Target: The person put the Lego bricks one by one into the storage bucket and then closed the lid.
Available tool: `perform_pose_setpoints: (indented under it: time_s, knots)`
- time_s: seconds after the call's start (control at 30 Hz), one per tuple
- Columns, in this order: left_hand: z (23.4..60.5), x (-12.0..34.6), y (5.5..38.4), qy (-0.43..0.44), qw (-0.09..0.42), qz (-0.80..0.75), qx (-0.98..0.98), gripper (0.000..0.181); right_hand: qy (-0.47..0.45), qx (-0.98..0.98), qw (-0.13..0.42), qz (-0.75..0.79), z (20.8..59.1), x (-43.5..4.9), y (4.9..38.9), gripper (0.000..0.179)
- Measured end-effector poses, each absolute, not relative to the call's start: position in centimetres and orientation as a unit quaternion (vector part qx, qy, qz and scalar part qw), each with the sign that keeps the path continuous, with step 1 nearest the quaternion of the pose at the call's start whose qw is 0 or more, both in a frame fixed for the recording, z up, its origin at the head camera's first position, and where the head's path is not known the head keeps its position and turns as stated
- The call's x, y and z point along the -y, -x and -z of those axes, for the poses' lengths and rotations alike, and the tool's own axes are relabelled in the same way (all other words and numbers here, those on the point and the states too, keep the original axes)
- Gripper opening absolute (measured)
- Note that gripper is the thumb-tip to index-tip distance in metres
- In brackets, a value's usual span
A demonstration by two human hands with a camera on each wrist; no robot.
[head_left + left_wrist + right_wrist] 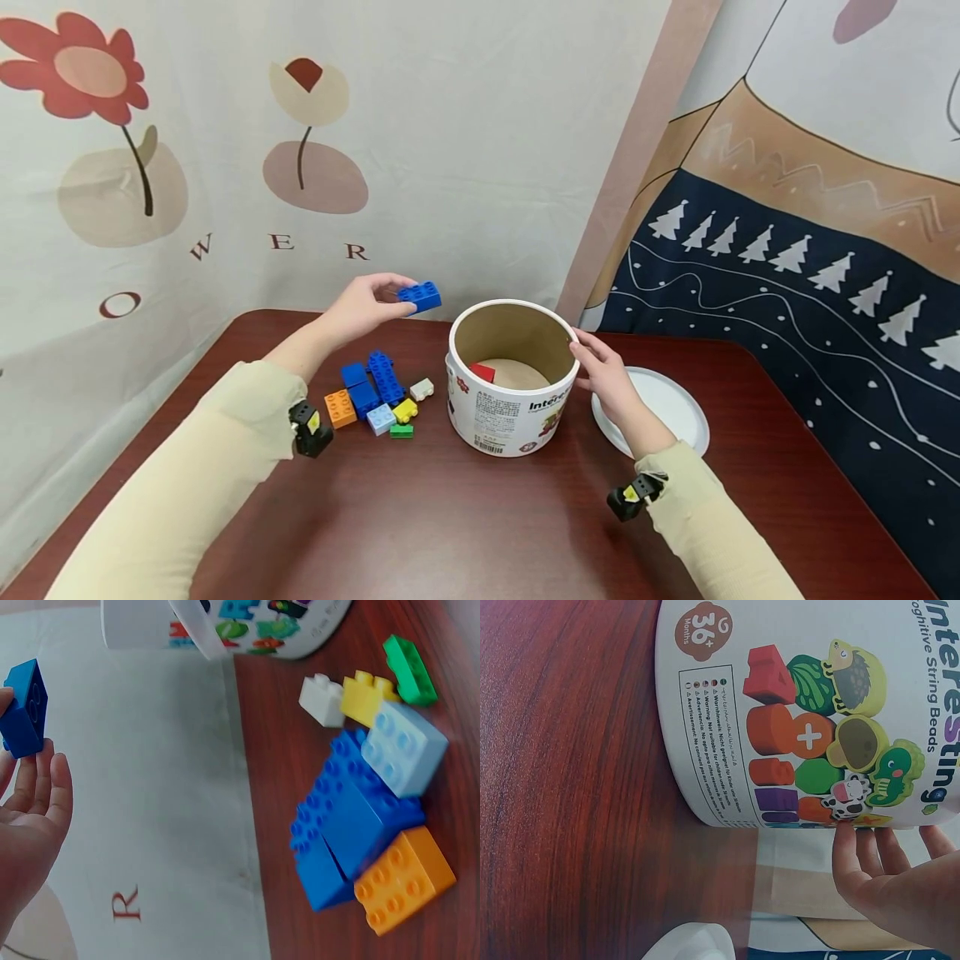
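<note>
Between the thumb and fingers of my left hand (367,305) is a blue building block (420,297), held above the table to the left of a white round tub (498,421). The same blue block (25,709) shows at the left edge of the left wrist view. My right hand (606,375) grips the tub's right rim, thumb at the edge and fingers along the outer wall. Inside the open tub lies a red block (482,372). In the right wrist view, the fingers (847,859) rest against the printed side of the tub (727,750).
Left of the tub lies a cluster of blocks: several blue ones (386,377), an orange (341,408), a light blue (381,418), a yellow (405,410), a green (402,432) and a white (422,389). A white lid (675,404) lies on the dark red table (450,525) at right.
</note>
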State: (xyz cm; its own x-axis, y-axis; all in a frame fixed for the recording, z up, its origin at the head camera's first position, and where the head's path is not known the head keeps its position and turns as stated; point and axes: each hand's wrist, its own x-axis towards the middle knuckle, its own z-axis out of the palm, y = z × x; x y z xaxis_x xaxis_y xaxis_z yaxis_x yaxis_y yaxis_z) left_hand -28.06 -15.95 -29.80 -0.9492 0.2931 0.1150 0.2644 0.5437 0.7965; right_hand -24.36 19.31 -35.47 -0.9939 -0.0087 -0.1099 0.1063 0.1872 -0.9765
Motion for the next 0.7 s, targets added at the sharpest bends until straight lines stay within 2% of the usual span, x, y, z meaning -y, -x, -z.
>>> perform_pose_setpoints:
  time_s: [0.7]
  knots:
    - [29.3, 7.4, 28.4, -0.242, 0.061, -0.482, -0.84, 0.039, -0.037, -0.772, 0.041, 0.633, 35.5, -19.1, 24.3, 0.047]
